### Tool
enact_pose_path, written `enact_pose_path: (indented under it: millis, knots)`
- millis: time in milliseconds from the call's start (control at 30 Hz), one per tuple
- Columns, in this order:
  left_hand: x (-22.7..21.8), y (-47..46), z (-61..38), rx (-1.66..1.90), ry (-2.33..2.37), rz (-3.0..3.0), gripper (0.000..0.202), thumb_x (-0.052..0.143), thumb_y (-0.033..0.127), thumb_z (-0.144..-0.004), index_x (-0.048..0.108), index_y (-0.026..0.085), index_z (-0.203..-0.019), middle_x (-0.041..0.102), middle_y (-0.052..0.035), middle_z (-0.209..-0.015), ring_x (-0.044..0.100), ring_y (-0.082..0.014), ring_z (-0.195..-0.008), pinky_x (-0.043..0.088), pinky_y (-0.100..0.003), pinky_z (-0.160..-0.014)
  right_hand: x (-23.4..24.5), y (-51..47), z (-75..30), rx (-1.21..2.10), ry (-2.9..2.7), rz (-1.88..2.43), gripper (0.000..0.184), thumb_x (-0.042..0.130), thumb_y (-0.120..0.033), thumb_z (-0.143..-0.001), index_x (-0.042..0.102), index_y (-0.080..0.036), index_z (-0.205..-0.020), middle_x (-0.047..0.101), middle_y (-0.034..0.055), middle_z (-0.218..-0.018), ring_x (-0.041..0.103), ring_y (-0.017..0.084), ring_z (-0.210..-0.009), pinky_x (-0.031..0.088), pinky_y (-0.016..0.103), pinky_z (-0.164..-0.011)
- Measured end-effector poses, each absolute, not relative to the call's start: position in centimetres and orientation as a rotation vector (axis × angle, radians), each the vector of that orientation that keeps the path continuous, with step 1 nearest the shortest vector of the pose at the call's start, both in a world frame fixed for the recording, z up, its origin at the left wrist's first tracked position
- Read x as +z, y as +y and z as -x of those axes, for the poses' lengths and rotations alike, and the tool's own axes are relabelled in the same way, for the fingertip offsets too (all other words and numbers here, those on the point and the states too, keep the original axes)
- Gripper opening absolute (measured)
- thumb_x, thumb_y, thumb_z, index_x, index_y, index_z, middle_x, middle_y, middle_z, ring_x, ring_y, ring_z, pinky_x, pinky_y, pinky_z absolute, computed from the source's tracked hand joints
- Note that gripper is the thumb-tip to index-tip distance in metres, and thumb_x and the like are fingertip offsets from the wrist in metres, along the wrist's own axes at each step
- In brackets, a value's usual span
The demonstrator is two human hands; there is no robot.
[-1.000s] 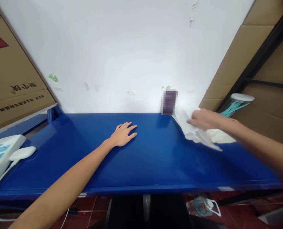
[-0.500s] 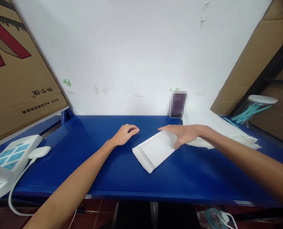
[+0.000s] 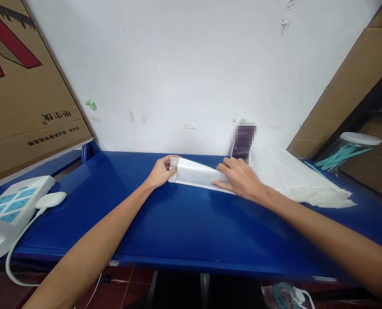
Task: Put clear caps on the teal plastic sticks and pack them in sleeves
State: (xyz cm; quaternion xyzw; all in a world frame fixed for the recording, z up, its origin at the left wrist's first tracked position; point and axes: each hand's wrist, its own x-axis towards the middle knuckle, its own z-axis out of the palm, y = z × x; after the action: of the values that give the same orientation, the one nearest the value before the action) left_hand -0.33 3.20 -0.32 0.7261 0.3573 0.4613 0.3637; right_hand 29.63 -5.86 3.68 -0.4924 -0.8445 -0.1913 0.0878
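Note:
A white, thin-walled flat bag [image 3: 195, 172] lies lengthwise over the middle of the blue table, its far side raised off the surface. My left hand [image 3: 162, 171] pinches its left end between thumb and fingers. At the other end, my right hand [image 3: 240, 177] has its thumb and fingers closed on the bag, covering that end. A pile of white, film-like sheets or bags [image 3: 284, 176] lies just right of my right hand. What the bag contains, if anything, cannot be seen.
A blurred-out phone-like object [image 3: 241, 148] leans against the wall behind my right hand. At the right stands a clear jar [image 3: 345, 152] of turquoise sticks. On the left are a white power strip [image 3: 20, 201] with a plugged cable and a big cardboard box [image 3: 26, 98].
My left hand has moved onto the bag and taken its left end. The bag has turned to lie more sideways, further back, and its far side has lifted. My right hand has closed on it.

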Motion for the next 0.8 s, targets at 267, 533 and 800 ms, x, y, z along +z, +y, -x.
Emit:
enact_pose_path:
  millis: [267,533,800]
  knots:
    - [-0.4,3.5,0.4,1.427,0.975,-1.815,0.018,0.058,0.018,-0.060,0.072,0.016,-0.071,0.078,-0.0103,-0.101,0.071,-0.0275,-0.096,0.055,-0.038,-0.082,6.4,-5.8,-29.4,0.030,-2.425,1.496,0.045,0.051,-0.063,-0.092,0.065,-0.021,-0.093,0.069,0.0110,-0.098,0.065,0.028,-0.088,0.047,0.044,-0.087]
    - [-1.6,4.3,1.2,1.534,1.073,-1.687,0.025,0.046,0.016,-0.056,0.066,0.017,-0.071,0.076,-0.0083,-0.103,0.069,-0.0269,-0.100,0.051,-0.040,-0.089,5.6,1.8,-41.4,0.044,-1.725,2.229,0.055,0.057,-0.066,-0.087,0.072,-0.015,-0.098,0.073,0.0197,-0.106,0.068,0.035,-0.098,0.052,0.043,-0.077]
    - [-1.9,4.3,1.1,1.442,1.074,-1.739,0.023,0.046,0.018,-0.056,0.066,0.018,-0.069,0.074,-0.0056,-0.091,0.068,-0.0243,-0.091,0.050,-0.037,-0.083,3.2,4.6,-42.9,0.034,-1.607,2.350,0.062,0.061,-0.080,-0.074,0.074,-0.021,-0.089,0.073,0.0153,-0.096,0.067,0.037,-0.094,0.050,0.046,-0.074]
